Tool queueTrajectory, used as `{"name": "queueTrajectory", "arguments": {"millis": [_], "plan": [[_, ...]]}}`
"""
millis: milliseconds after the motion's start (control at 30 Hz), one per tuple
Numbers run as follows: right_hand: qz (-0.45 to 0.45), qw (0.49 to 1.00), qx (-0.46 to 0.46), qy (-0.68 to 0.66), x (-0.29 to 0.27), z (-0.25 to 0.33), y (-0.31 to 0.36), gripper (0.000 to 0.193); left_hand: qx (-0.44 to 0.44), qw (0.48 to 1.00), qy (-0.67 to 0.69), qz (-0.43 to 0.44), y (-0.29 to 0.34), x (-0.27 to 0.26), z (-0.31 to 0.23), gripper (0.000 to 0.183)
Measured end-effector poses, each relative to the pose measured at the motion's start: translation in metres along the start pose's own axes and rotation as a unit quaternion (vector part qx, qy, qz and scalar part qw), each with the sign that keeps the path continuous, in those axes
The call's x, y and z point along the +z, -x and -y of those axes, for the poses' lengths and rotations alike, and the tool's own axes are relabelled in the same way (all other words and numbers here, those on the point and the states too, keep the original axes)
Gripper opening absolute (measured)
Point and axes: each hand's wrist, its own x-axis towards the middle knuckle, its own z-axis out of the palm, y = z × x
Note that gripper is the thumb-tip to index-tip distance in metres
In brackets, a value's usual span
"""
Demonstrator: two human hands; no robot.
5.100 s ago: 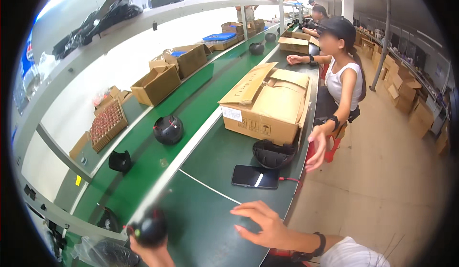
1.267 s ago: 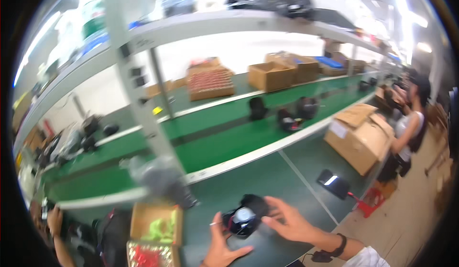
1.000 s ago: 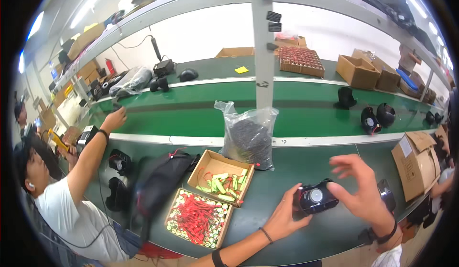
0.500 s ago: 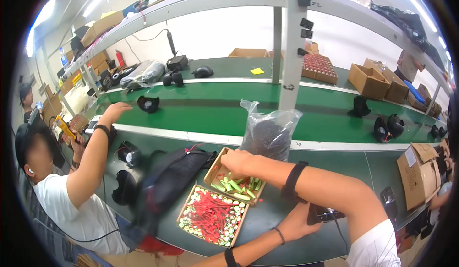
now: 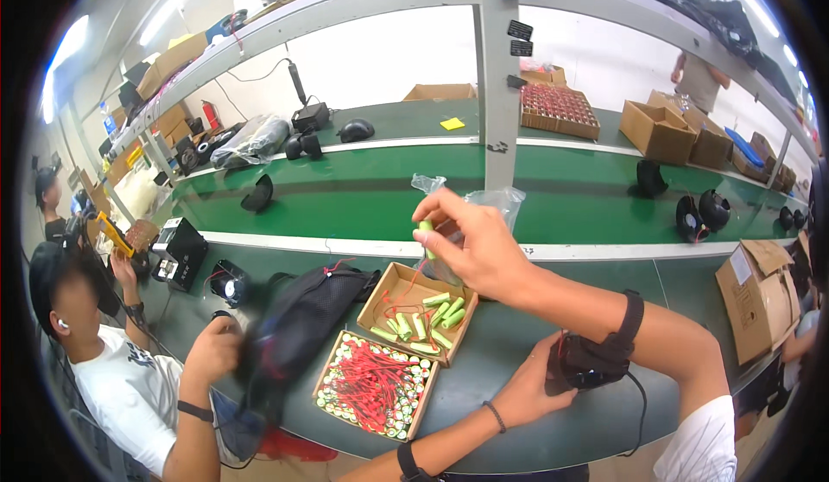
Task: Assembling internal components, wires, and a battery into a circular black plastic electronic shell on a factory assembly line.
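Note:
My right hand [image 5: 475, 245] is raised above a cardboard box [image 5: 393, 279], pinching a green cylindrical battery cell [image 5: 427, 226]. A thin red wire seems to trail from the cell toward the box. Inside lie several loose green battery cells [image 5: 451, 316] with red wires. Nearer me, a second box [image 5: 399, 434] is packed with upright cells under a tangle of red wires [image 5: 376, 383]. My left hand [image 5: 531, 387] is closed on a black device [image 5: 587, 363] with a cable hanging from it. My right forearm hides part of a clear plastic bag [image 5: 505, 206].
A black bag [image 5: 302, 318] lies left of the boxes. A co-worker [image 5: 121, 387] sits at the left. The green conveyor belt [image 5: 363, 189] carries black rounded shells [image 5: 257, 194]. A metal post [image 5: 499, 94] rises ahead; a carton [image 5: 756, 301] stands at right.
My right hand has lifted from the box with a battery cell. My left hand has brought the black device up a little. The co-worker's hand has drawn back from the belt.

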Motion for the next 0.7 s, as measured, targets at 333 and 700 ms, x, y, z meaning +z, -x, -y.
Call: {"name": "queueTrajectory", "arguments": {"millis": [333,700], "plan": [[-0.054,0.997,0.009,-0.06,-0.062,0.03,0.059,0.027,0.015,0.999,0.025,0.019,-0.007,0.006,-0.005,0.091],[-0.309,0.937,0.134,-0.092,-0.092,0.031,0.263,0.032,-0.034,0.998,0.021,0.047,-0.006,-0.001,-0.006,0.11]]}}
